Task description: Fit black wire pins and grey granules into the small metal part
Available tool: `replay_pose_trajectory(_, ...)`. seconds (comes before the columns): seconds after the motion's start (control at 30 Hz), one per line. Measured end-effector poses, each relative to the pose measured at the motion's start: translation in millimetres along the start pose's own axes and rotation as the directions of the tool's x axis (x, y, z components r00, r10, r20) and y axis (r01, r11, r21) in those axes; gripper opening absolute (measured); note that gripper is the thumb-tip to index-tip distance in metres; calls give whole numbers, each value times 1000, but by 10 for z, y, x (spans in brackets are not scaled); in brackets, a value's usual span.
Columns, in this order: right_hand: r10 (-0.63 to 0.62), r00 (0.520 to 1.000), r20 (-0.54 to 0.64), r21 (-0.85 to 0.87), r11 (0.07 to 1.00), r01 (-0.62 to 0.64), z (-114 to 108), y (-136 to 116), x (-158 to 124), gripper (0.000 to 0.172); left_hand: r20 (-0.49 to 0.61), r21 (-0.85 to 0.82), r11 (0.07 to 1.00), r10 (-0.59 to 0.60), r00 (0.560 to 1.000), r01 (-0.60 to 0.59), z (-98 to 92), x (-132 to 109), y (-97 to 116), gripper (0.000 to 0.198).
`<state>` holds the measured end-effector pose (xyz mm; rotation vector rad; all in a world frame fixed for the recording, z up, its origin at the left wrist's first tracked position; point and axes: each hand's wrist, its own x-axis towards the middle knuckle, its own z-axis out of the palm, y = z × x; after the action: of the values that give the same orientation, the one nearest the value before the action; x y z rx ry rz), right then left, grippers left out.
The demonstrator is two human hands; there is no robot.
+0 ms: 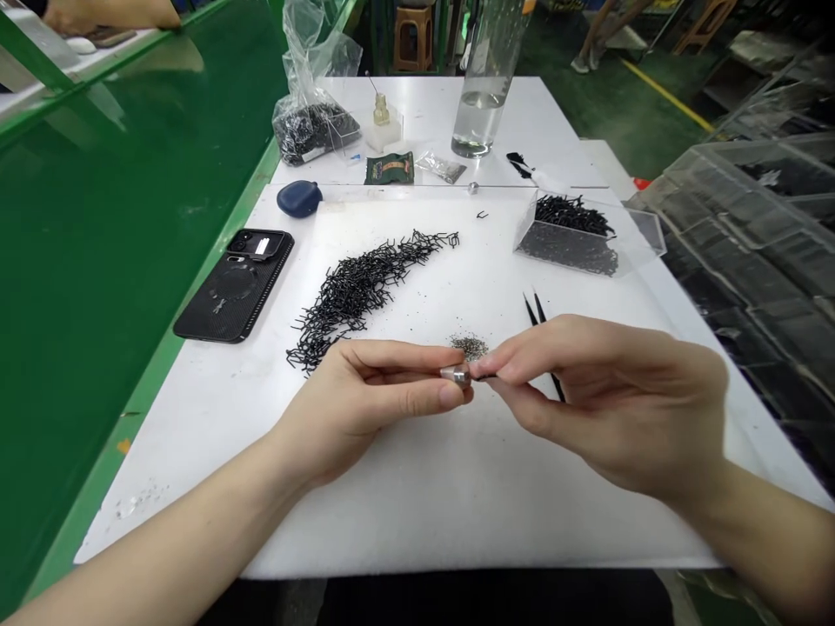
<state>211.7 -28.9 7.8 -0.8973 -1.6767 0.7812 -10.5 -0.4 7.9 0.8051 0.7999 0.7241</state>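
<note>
Black phone face down at 10 o'clock from the small metal piece. Dark blue case between 10 and 11, by the mat edge. Clear plastic bag with black contents at 11, farther back. Loose heap of bent black pieces at 10, curving across the white mat.

Left hand at 9, thumb and fingertips pinched on the metal piece, narrow grip, lifted over the mat. Heap of tiny granules on the mat, 1 o'clock. Clear bottle, liquid in the bottom, at 12, far back.

Thin dark piece at 3, end right by the metal piece; contact or not, can't tell. Black tweezers at 2, partly behind the right hand. Clear tray of black pieces between 1 and 2. Right hand at 3, thumb and fingertips closed on the thin dark piece, mostly hidden.
</note>
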Motion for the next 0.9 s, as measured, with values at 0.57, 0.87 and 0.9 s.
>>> replay_pose_trajectory(0.57,89,993,-74,-37,995,-91,62,-74,-15,47,-37,76,997,7,999,-4,0,7,-15,24)
replay_pose_trajectory(0.87,42,997,-58,-66,997,-46,52,-56,-17,41,-37,98,995,12,999,-8,-3,-19,-11,23)
replay_pose_trajectory(0.9,37,998,-54,-73,996,-41,51,-52,-17,41,-38,105,994,13,999,-9,-4,-19,-12,23)
